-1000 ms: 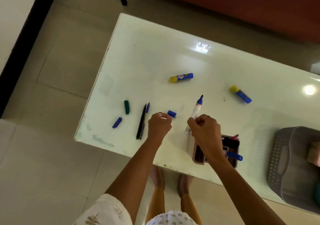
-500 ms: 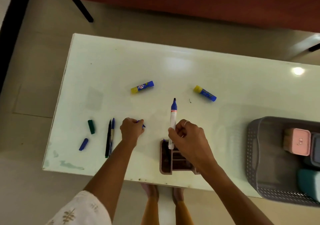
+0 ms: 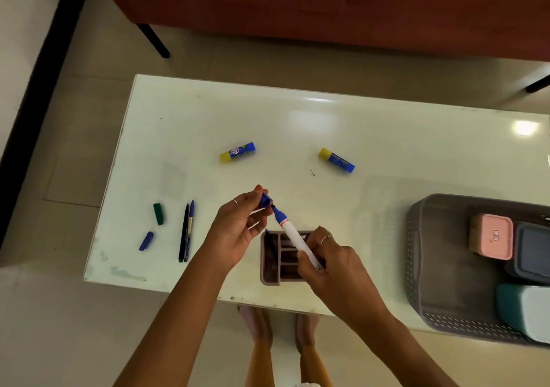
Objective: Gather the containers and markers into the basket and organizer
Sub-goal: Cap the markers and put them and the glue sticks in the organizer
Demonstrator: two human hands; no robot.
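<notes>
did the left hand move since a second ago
Yes. The left hand was down on the table beside the two pens; now it is raised and further right, holding the blue cap at the marker tip, over the organizer.

Cut off and covered parts

The basket [image 3: 440,270] and its teal container [image 3: 523,312] run past the right edge; the right hand [image 3: 333,270] covers the organizer's [image 3: 269,279] right side; the glue-stick [image 3: 237,152] label is unreadable.
</notes>
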